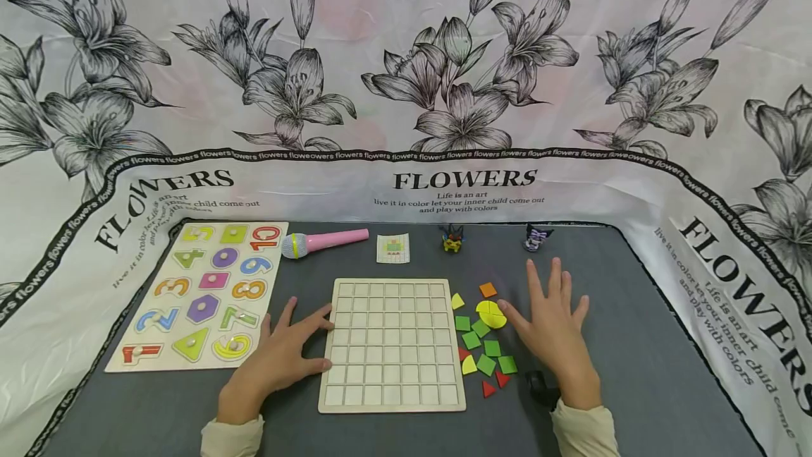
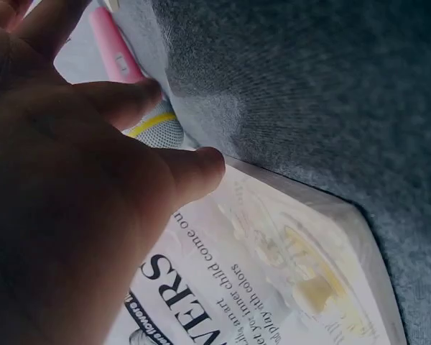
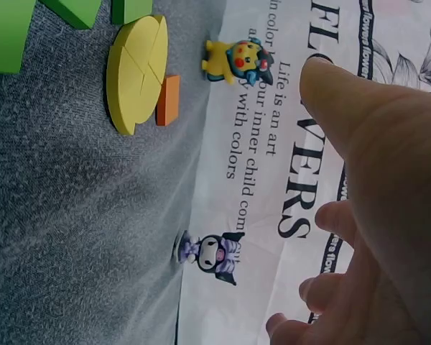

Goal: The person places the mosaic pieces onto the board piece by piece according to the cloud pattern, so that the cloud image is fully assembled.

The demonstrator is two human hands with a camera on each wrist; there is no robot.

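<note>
A pale wooden grid board (image 1: 392,345) with square recesses lies in the middle of the grey table. My left hand (image 1: 279,358) is spread at its left side, thumb and fingertips right at the edge. My right hand (image 1: 552,323) hovers with spread fingers to the right of the loose pieces, holding nothing. Its thumb tip overlaps the round cluster of yellow pieces (image 1: 491,314) in the head view. Close by lie several green squares (image 1: 492,348), red triangles (image 1: 488,388) and an orange square (image 1: 487,290). The right wrist view shows the yellow cluster (image 3: 138,75) beyond the thumb.
A number-and-shape puzzle board (image 1: 209,295) lies at the left, partly under my left hand. Along the back are a pink toy microphone (image 1: 336,239), a small pattern card (image 1: 392,248), a yellow figurine (image 1: 452,239) and a purple-and-black figurine (image 1: 536,237). A black object (image 1: 541,388) sits by my right wrist.
</note>
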